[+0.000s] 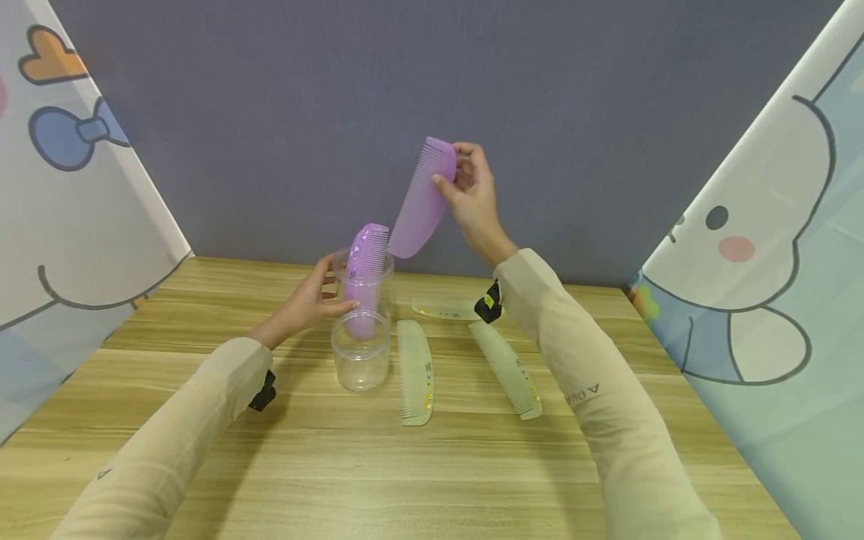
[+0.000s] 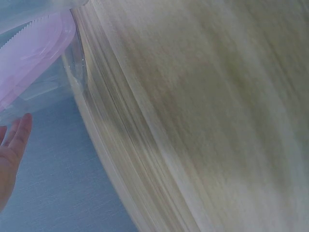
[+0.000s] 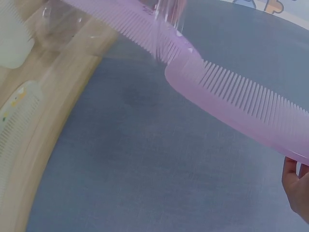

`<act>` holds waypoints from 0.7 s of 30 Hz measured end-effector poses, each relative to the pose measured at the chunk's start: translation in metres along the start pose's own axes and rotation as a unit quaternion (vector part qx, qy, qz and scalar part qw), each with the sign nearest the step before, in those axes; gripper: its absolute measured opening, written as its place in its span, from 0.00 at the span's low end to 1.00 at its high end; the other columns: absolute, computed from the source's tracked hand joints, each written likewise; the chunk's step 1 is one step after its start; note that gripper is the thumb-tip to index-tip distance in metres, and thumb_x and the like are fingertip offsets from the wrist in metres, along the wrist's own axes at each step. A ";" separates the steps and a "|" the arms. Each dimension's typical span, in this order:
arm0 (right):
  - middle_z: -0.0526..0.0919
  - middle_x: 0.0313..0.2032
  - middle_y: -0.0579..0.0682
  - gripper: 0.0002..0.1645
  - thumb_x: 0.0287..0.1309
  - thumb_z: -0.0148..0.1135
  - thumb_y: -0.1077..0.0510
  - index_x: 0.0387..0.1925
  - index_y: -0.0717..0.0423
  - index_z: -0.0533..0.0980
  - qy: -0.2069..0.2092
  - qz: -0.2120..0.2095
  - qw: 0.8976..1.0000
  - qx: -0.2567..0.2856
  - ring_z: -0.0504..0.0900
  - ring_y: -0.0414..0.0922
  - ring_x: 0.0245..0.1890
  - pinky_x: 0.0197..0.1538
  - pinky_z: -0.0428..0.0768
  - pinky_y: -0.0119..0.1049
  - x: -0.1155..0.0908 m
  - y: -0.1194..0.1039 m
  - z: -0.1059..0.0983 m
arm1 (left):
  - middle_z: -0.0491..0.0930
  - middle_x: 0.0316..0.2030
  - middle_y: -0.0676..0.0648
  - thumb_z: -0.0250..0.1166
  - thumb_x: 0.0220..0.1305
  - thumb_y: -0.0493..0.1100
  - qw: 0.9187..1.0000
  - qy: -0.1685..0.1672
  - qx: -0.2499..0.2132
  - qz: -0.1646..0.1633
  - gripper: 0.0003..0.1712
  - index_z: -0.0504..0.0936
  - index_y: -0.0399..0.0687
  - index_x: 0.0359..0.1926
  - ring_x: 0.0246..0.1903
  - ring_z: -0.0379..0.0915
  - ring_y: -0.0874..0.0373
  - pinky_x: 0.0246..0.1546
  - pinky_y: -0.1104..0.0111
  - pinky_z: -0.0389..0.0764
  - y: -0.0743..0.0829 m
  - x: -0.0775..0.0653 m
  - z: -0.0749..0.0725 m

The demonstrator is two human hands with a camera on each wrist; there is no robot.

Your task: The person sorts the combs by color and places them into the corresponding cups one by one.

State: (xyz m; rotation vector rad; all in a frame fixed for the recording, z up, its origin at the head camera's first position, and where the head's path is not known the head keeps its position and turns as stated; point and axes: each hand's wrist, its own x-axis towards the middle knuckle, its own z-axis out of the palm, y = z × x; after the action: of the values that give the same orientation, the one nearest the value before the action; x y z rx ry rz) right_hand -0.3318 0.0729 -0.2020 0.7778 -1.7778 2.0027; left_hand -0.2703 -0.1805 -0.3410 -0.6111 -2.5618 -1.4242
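Observation:
My right hand point(image 1: 475, 199) pinches one end of a plain purple comb point(image 1: 424, 202), raised above the table and slanting down to the left. Below and left of it, another purple comb point(image 1: 368, 255) stands in a clear plastic cup point(image 1: 386, 296), its top sticking out past the rim. My left hand point(image 1: 307, 304) holds this cup from the left, thumb in front and fingers at the far side. In the right wrist view, the lower end of the held comb point(image 3: 231, 106) overlaps the standing comb point(image 3: 130, 21); whether they touch I cannot tell.
A second clear cup point(image 1: 361, 371) stands just in front of the first. Pale green combs lie on the wooden table point(image 1: 324, 465): one upright in view point(image 1: 415, 375), one slanted point(image 1: 509, 371), one crosswise point(image 1: 445, 307) behind. A grey panel point(image 1: 270, 150) rises at the back.

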 end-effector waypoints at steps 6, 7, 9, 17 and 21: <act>0.76 0.38 0.52 0.22 0.51 0.56 0.76 0.47 0.60 0.66 0.010 0.006 1.000 0.004 0.76 0.43 0.38 0.44 0.79 0.35 0.002 -0.001 0.010 | 0.57 0.61 0.29 0.68 0.51 0.35 1.000 0.000 0.008 -0.002 0.49 0.46 0.34 0.67 0.57 0.60 0.30 0.53 0.45 0.74 0.014 -0.004 -0.001; 0.76 0.38 0.52 0.22 0.51 0.57 0.76 0.47 0.60 0.66 0.010 0.010 1.000 0.009 0.76 0.44 0.38 0.44 0.79 0.35 0.002 0.000 0.012 | 0.57 0.61 0.28 0.68 0.51 0.35 1.000 0.000 0.008 -0.002 0.49 0.46 0.34 0.67 0.57 0.60 0.30 0.53 0.45 0.73 0.014 -0.004 -0.001; 0.76 0.37 0.52 0.23 0.51 0.57 0.76 0.48 0.60 0.66 0.008 0.012 1.000 0.008 0.76 0.43 0.37 0.44 0.80 0.35 0.002 0.003 0.016 | 0.57 0.61 0.28 0.68 0.51 0.35 1.000 -0.003 0.006 -0.001 0.49 0.46 0.34 0.67 0.57 0.60 0.30 0.53 0.45 0.73 0.015 -0.004 -0.002; 0.76 0.41 0.57 0.23 0.51 0.57 0.76 0.49 0.64 0.65 -0.021 0.024 0.999 0.003 0.75 0.43 0.37 0.44 0.80 0.35 -0.007 0.010 0.033 | 0.57 0.61 0.29 0.70 0.50 0.38 1.000 0.000 0.001 0.001 0.52 0.45 0.36 0.68 0.58 0.60 0.30 0.52 0.44 0.74 -0.004 0.001 0.000; 0.75 0.43 0.61 0.23 0.51 0.56 0.76 0.49 0.66 0.64 -0.034 0.032 0.999 -0.010 0.74 0.42 0.37 0.44 0.79 0.33 -0.016 0.008 0.041 | 0.57 0.62 0.32 0.70 0.50 0.43 1.000 0.001 0.009 0.000 0.54 0.44 0.41 0.69 0.58 0.61 0.32 0.52 0.46 0.75 -0.021 0.006 0.001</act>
State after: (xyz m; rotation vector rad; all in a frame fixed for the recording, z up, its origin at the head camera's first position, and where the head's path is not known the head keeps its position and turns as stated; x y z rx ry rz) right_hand -0.3172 0.0327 -0.2152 0.8003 -1.8801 2.0181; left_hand -0.2844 -0.1879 -0.3555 -0.6062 -2.5698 -1.4006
